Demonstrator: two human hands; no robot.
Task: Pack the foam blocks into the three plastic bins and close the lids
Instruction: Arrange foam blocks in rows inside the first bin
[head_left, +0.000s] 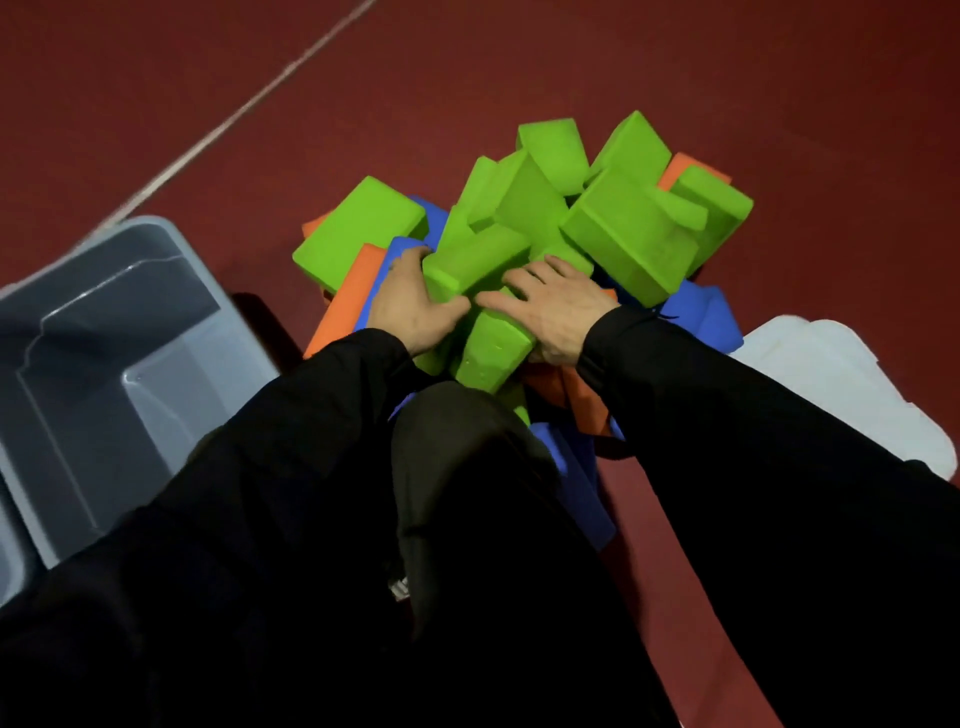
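Note:
A heap of foam blocks lies on the floor in front of me: several green blocks on top, orange blocks and blue blocks beneath. My left hand grips the left end of a green block in the heap's near side. My right hand lies spread over another green block, fingers pressing on it. An empty translucent grey bin stands at the left, without a lid. My knee hides the near part of the heap.
A white lid lies on the floor at the right. The dark red floor stretches beyond the heap, with a pale line running diagonally at the upper left. My black sleeves and leg fill the lower part of the view.

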